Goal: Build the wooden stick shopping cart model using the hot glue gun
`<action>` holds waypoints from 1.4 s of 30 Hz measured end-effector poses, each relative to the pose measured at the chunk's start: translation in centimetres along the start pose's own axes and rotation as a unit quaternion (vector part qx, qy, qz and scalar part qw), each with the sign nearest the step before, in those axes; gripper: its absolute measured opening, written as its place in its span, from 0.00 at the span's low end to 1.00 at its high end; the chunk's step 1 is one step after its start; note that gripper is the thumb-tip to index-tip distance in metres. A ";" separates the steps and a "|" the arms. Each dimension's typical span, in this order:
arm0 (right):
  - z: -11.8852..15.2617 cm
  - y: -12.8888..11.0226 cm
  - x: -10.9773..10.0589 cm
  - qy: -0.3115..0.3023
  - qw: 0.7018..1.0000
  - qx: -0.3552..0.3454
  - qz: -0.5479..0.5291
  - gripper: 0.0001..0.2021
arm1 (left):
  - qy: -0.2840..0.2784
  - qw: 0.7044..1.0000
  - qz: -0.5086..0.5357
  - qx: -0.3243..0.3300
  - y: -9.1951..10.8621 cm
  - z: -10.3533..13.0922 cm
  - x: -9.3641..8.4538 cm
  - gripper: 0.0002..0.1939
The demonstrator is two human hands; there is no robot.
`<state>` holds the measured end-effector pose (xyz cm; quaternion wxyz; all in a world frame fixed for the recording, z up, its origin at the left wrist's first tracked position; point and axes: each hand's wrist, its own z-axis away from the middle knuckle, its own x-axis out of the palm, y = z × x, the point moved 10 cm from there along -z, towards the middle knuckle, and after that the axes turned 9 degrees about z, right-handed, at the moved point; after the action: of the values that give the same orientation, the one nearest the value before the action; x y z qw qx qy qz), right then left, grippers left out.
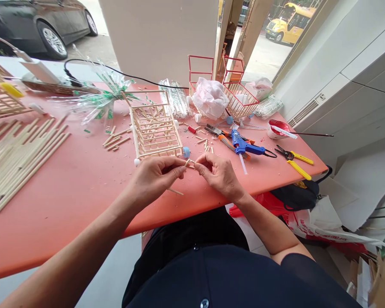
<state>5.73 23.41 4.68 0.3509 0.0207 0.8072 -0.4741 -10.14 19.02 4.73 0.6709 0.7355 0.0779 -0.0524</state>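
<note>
Near the table's front edge, my left hand (162,173) pinches a short wooden stick (188,163) between thumb and fingers. Facing it, my right hand (220,173) is also closed in a pinch, on a small stick piece that meets the first one at an angle. Whether the two pieces are joined I cannot tell. Just beyond my left hand stands a small cart frame of wooden sticks (157,128), with white wheels and a blue wheel (186,152). A thin stick (176,191) lies under my hands.
A blue glue gun (248,145), pliers (218,130), yellow-handled wire strippers (295,160) and a red paint cup (277,129) lie to the right. Long wooden sticks (25,158) cover the left. Red-trimmed carts (240,100) and plastic wrapping (105,94) stand behind on the pink table (93,188).
</note>
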 end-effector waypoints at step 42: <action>0.3 -0.1 0.8 -0.023 1.000 0.002 0.000 0.18 | -0.016 0.999 -0.038 0.019 -0.7 -0.2 0.0 0.17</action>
<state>5.30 22.93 4.20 0.3688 0.0104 0.7980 -0.4765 -10.27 19.33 4.09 0.6558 0.7436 0.0941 -0.0907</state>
